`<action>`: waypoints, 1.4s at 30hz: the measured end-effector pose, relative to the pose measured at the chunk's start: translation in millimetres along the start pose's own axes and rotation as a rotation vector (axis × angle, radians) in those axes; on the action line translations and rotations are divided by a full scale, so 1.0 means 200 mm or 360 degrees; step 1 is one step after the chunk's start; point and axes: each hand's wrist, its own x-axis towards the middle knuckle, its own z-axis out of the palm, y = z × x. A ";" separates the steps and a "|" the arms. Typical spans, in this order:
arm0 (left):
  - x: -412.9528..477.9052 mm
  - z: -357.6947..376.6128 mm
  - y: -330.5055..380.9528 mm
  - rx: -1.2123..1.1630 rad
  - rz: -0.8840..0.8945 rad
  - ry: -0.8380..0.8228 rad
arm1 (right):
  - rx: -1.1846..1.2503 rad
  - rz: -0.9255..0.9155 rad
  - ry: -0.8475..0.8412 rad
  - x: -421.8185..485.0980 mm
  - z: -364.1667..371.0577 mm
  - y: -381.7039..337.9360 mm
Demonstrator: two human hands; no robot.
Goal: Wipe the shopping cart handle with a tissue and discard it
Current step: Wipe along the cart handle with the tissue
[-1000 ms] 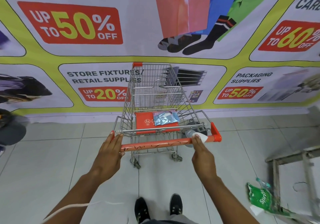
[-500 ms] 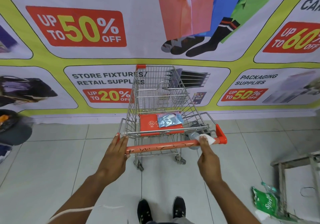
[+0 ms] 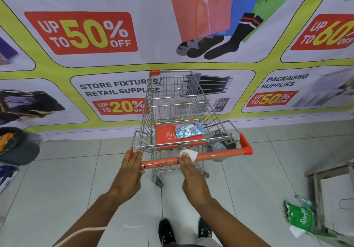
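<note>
shiny wire cart [image 3: 178, 101], smooth plastic handle [image 3: 216, 154], soft paper tissue [image 3: 189, 154]

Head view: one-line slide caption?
Right hand presses a white tissue on the orange cart handle; left hand grips its left end.

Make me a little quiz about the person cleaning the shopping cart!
1. True or false: the tissue lies on the floor.
2. Which hand presses the tissue on the handle: A) left hand B) right hand?
3. Fill in: the shiny blue packet rests on the cart's orange ____.

Key: 1. False, it is on the handle. 2. B. 3. Seat flap.
</note>
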 end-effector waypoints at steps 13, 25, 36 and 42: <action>-0.01 -0.03 -0.05 -0.0324 -0.0101 -0.0115 | -0.0052 -0.0497 -0.0369 0.11 0.27 -0.42; -0.01 -0.07 -0.09 -0.0350 -0.0073 -0.0138 | -0.0220 -0.0723 -0.0354 0.12 0.20 -0.39; 0.01 -0.05 -0.07 -0.0162 -0.0050 -0.0110 | -0.0526 -0.0354 -0.0242 0.03 -0.13 0.06; 0.03 -0.06 -0.07 -0.0123 -0.0026 -0.0217 | -0.0397 -0.0014 -0.0170 -0.02 -0.33 0.26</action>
